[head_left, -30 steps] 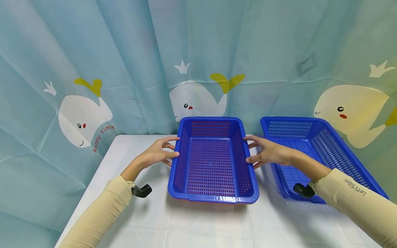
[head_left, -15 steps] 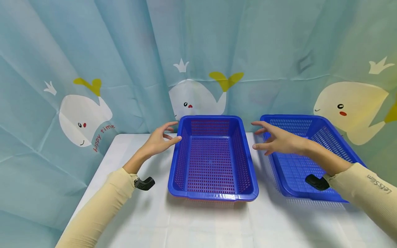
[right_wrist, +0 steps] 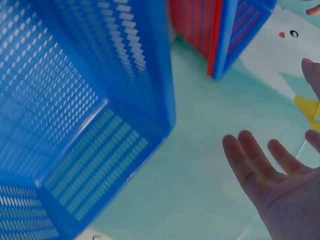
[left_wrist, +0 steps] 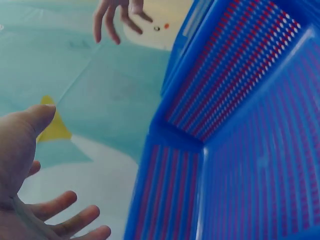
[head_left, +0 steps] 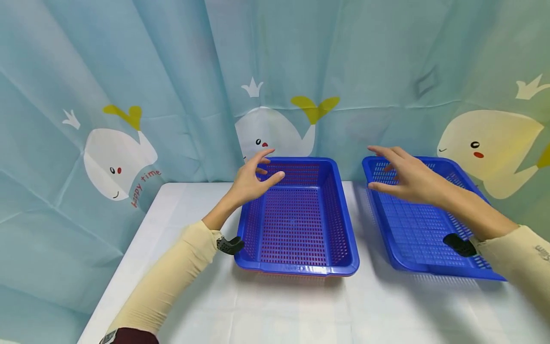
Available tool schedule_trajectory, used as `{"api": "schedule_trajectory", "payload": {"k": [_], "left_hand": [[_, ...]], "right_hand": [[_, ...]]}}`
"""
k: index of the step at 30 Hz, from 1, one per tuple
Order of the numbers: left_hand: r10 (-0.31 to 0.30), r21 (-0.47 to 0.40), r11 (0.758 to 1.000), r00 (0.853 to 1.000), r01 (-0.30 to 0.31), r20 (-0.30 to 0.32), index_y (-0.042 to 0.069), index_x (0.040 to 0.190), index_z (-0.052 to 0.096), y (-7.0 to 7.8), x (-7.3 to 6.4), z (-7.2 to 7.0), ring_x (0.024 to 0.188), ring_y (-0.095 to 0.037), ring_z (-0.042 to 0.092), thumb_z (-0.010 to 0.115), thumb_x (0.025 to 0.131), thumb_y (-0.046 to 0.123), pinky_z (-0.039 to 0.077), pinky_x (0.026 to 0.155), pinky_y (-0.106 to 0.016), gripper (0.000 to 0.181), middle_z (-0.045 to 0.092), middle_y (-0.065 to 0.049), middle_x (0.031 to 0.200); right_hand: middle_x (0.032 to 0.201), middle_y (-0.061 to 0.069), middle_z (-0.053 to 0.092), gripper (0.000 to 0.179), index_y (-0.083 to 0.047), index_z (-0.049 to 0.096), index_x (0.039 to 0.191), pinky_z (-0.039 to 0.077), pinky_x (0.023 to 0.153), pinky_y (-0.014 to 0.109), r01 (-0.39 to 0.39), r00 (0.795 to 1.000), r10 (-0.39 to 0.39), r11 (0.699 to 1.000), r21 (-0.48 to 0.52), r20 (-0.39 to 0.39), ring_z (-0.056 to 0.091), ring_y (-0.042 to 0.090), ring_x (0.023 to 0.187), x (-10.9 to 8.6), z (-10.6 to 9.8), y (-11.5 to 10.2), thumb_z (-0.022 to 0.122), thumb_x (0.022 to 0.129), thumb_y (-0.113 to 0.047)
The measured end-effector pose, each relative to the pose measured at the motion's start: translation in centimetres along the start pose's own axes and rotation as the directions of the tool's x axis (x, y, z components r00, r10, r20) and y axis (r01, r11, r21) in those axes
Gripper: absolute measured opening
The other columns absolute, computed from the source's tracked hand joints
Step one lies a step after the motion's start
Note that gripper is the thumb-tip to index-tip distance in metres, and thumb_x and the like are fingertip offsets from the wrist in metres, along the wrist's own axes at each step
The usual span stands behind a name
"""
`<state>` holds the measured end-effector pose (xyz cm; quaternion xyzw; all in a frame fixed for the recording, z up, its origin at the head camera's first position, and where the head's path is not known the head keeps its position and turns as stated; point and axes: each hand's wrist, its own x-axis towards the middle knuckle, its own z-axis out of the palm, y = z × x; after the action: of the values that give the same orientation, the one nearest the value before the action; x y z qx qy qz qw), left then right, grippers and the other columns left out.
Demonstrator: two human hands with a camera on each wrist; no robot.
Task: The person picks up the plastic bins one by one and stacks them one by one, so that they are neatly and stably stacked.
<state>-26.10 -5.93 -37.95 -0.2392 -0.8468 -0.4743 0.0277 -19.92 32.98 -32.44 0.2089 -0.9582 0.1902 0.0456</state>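
A blue perforated plastic basket point(head_left: 292, 229) stands on the table in the middle of the head view. Inside or under it is a red basket point(right_wrist: 192, 25), which shows through the holes and along its edge in the right wrist view. My left hand point(head_left: 251, 181) hovers over the far left corner of the blue basket, fingers spread and holding nothing. Farther right, a second blue basket point(head_left: 423, 224) stands at an angle. My right hand point(head_left: 414, 180) is raised over this basket's left side, its fingers extended with nothing in them.
The baskets share a white table point(head_left: 275, 310). Behind it hangs a light blue curtain point(head_left: 185, 76) printed with white whales. A dark wrist camera point(head_left: 230, 245) sticks out from the left cuff, and another wrist camera point(head_left: 460, 244) from the right one.
Both hands have let go of the middle basket's rims and risen. The left has moved right, over the basket; the right has moved right, over the second basket. The baskets stay put.
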Motion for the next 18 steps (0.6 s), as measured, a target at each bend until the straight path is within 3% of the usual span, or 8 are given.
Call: {"api": "schedule_trajectory", "payload": {"k": [8, 13, 18], "left_hand": [[0.021, -0.021, 1.000, 0.999, -0.020, 0.035, 0.030, 0.155, 0.043, 3.2, 1.6, 3.9, 0.114, -0.029, 0.065, 0.071, 0.096, 0.045, 0.055, 0.096, -0.045, 0.068, 0.056, -0.011, 0.145], [0.026, -0.050, 0.998, 0.998, -0.023, 0.063, 0.028, 0.155, 0.044, 4.9, 2.5, 6.6, 0.116, -0.028, 0.065, 0.071, 0.095, 0.046, 0.056, 0.093, -0.040, 0.069, 0.057, -0.010, 0.143], [0.013, -0.069, 0.998, 0.996, -0.007, 0.090, 0.028, 0.155, 0.044, 6.2, 3.2, 9.1, 0.113, -0.030, 0.066, 0.071, 0.094, 0.049, 0.056, 0.088, -0.035, 0.071, 0.057, -0.010, 0.143]], "right_hand": [[0.150, 0.029, 0.038, 0.093, -0.017, 0.031, 0.162, 0.051, 0.081, 0.073, -0.001, 0.997, -0.010, 0.989, -0.145, -0.075, 0.056, 0.051, 0.115, -1.0, -1.1, 2.8, 0.084, 0.087, -0.034], [0.148, 0.032, 0.039, 0.096, -0.014, 0.032, 0.161, 0.048, 0.081, 0.077, -0.007, 0.993, -0.010, 0.988, -0.153, -0.116, 0.053, 0.056, 0.116, -1.8, -1.6, 5.1, 0.086, 0.084, -0.029], [0.149, 0.035, 0.037, 0.100, -0.013, 0.030, 0.162, 0.044, 0.084, 0.080, -0.058, 0.995, 0.043, 0.983, -0.173, -0.086, 0.046, 0.060, 0.121, -2.7, -2.5, 7.0, 0.088, 0.082, -0.028]]}}
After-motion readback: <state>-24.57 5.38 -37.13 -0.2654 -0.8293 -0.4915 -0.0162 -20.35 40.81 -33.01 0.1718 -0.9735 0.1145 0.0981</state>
